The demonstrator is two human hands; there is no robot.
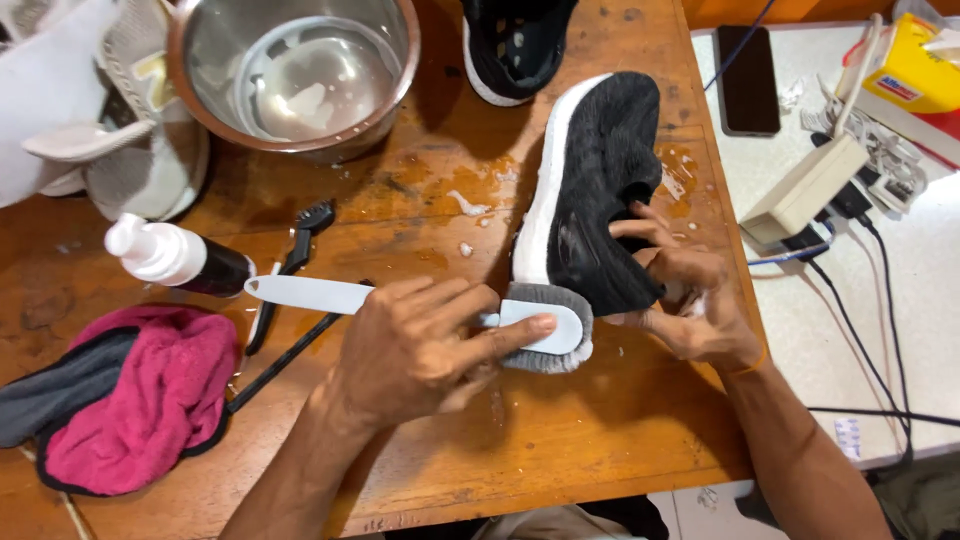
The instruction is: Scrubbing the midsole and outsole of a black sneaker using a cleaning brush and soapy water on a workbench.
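Head view. My right hand (680,300) holds the black sneaker (600,190) by its heel, fingers hooked into the collar; the shoe lies on its side on the wet wooden table (560,440), long axis running from heel near me to toe pointing away, white sole facing left. My left hand (420,345) grasps the white-handled brush (540,330), bristles pressed against the heel, handle pointing left. Left: a dark bottle with white cap (170,258) lying flat, and a pink cloth (140,395). Far edge: a steel bowl (295,70). Upper right: a yellow box (915,65).
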